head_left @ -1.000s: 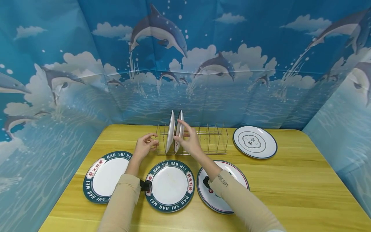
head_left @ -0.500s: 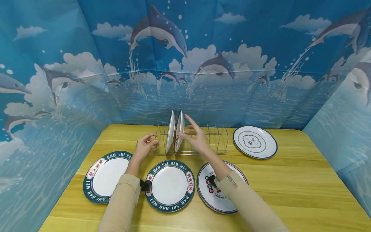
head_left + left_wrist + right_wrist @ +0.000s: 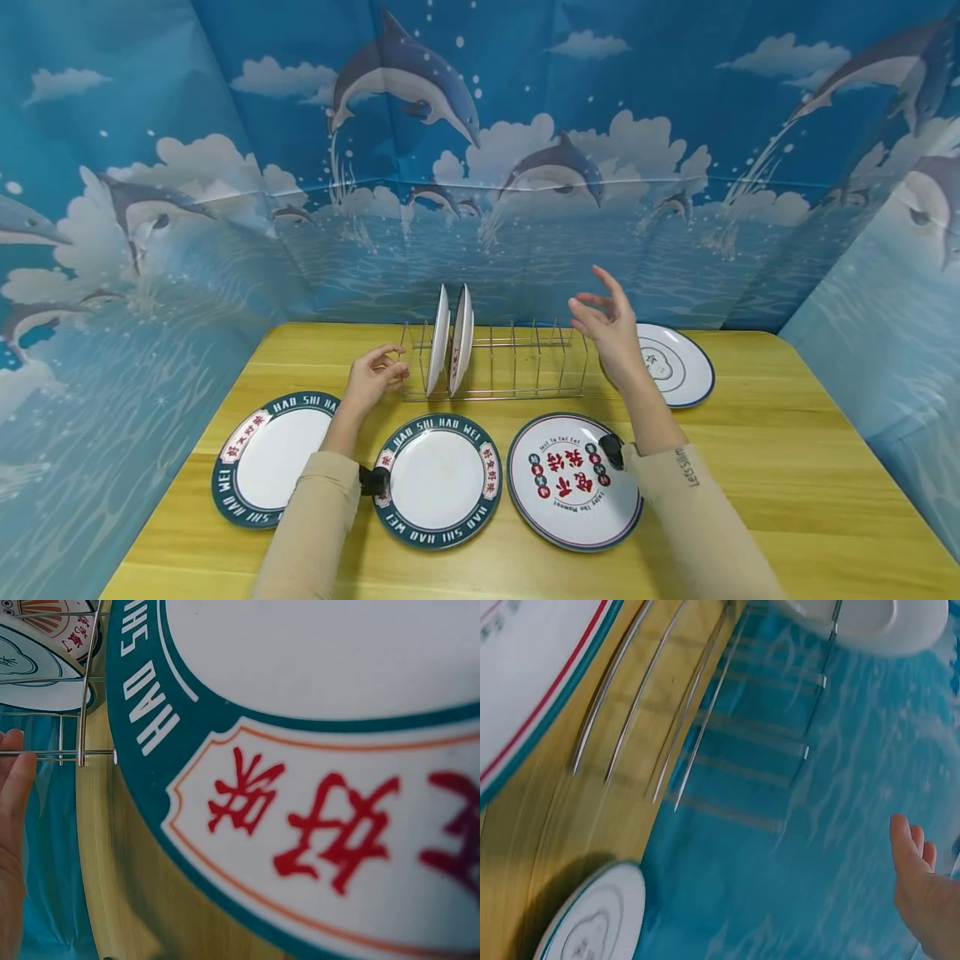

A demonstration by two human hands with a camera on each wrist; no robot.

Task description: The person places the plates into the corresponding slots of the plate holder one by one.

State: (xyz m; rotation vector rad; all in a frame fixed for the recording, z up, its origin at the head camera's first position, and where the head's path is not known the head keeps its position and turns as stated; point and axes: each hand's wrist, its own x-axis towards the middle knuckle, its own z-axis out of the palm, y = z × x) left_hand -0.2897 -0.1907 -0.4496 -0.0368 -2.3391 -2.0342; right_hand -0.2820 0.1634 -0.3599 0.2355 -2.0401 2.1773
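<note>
Our left hand [image 3: 372,382] is gripping a silver wire rack [image 3: 510,392] near the table's [image 3: 757,483] back edge, our relaxed right hand [image 3: 615,335] hovering by a round blue-rimmed white plate [image 3: 678,367].

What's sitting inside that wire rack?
Two plates stand on edge toward the left end of the wire rack. In the left wrist view, one overlaps the other, hiding part of its printed face.

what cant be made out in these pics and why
Head view: right side of the leftmost green-rimmed plate, hidden by the left arm.
Head view: left part of the blue-rimmed plate, behind the right hand.
Left wrist view: most of the left hand, cut by the left edge.
Right wrist view: lettering on the red-lined plate, blurred and cut by the left edge.
</note>
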